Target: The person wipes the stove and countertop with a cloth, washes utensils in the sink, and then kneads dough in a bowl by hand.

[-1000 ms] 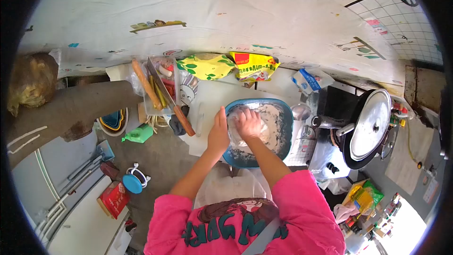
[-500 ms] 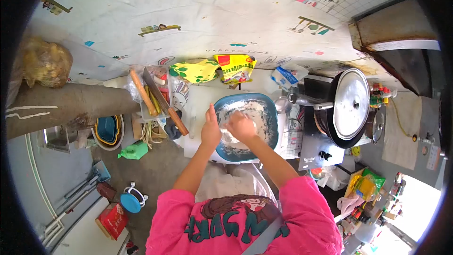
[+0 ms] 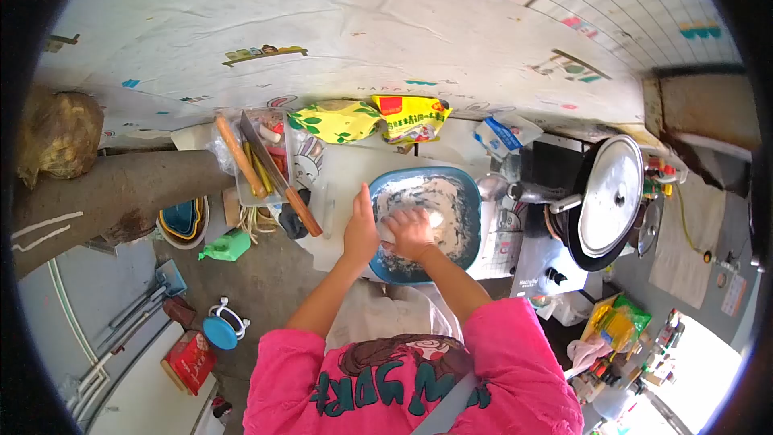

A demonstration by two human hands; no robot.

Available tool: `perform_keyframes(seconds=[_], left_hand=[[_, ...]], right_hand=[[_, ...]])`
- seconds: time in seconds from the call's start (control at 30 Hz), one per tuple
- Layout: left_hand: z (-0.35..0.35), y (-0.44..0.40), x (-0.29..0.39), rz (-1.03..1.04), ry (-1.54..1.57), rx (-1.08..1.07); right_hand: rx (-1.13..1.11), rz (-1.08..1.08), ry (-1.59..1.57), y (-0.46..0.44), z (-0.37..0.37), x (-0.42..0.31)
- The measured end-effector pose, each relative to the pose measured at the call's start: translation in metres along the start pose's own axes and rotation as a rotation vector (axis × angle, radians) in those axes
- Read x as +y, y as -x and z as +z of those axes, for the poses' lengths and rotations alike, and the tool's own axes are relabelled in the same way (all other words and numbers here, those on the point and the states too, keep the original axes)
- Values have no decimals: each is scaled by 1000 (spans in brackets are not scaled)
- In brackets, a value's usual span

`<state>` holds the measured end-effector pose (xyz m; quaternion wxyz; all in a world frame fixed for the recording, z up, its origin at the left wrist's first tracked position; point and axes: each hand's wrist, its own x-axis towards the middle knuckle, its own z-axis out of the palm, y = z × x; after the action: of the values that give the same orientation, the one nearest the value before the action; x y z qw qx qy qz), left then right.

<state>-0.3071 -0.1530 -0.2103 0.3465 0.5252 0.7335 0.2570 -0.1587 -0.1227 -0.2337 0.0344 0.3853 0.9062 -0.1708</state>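
Observation:
A blue basin [image 3: 473, 225] stands on the white counter [image 3: 342, 181], with white flour or dough [image 3: 431, 191] spread over its bottom and stuck to its walls. My left hand [image 3: 361, 229] is at the basin's left rim, its fingers extended and pointing away from me. Inside the basin, my right hand [image 3: 409, 231] presses palm down on the white dough, fingers spread. Part of the dough is hidden under that hand.
Left of the basin, a cleaver [image 3: 278, 169] and a rolling pin [image 3: 240, 155] lie across a clear container. Behind stand a yellow packet [image 3: 412, 118] and a leaf-patterned bag [image 3: 336, 121]. On the right, a lidded pan [image 3: 610, 197] sits on a stove [image 3: 535, 262].
The camera view has shifted slightly. My right hand, blurred half a second ago, now lies flatter on the dough with its fingers spread. My left hand stays by the left rim.

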Motion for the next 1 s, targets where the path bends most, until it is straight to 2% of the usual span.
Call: perform_keyframes(seconds=[0.1, 0.2, 0.3, 0.43, 0.57, 0.7, 0.73, 0.83, 1.0], left_hand=[[3, -1, -4, 23, 18, 22], [-1, -1, -1, 15, 17, 2], [1, 2, -3, 30, -14, 10], [0, -1, -1, 20, -14, 17], [-4, -1, 4, -6, -37, -14], [-4, 2, 5, 18, -36, 3], [-2, 2, 3, 29, -26, 13], [-2, 3, 4, 16, -29, 18], [-5, 7, 7, 40, -72, 26]], right_hand=[[62, 2, -38, -10, 0, 7], [22, 45, -32, -25, -6, 10], [-130, 106, -84, -41, -11, 15], [-23, 119, -95, -49, -8, 19], [-62, 158, -109, -53, -17, 15], [-202, 140, -23, -48, -30, 2], [-349, 114, 13, -45, -37, 0], [-476, 109, 44, -22, -83, -13], [-112, -174, -16, 31, -74, 6]])
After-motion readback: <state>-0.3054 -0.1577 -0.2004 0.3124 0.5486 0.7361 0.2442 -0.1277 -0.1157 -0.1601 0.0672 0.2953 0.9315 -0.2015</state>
